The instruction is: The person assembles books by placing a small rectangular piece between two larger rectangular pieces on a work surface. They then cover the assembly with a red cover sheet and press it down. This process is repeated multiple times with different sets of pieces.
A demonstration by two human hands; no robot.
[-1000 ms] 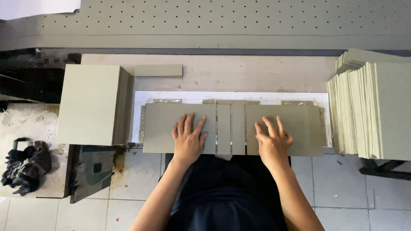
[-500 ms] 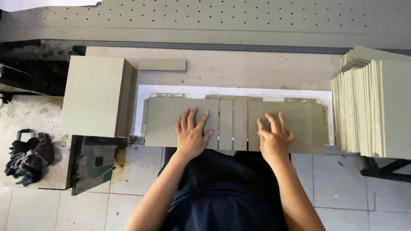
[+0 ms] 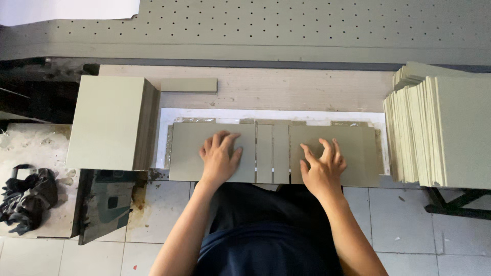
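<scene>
Grey-green boards lie in a row on a white sheet (image 3: 169, 117): a wide left board (image 3: 186, 151), two narrow strips (image 3: 272, 152) and a wide right board (image 3: 358, 151). My left hand (image 3: 220, 157) lies flat on the left board near its right edge, fingers spread. On the right board's left part rests my right hand (image 3: 322, 166), fingers spread and slightly arched. Neither hand grips anything.
A tall stack of boards (image 3: 110, 122) stands at the left and a fanned stack (image 3: 440, 130) at the right. A narrow loose strip (image 3: 188, 85) lies on the wooden bench (image 3: 307, 89) behind. A dark cloth (image 3: 28, 197) lies on the tiled floor at left.
The view shifted slightly. Both hands stay on the boards, and my right hand's fingers have arched a little.
</scene>
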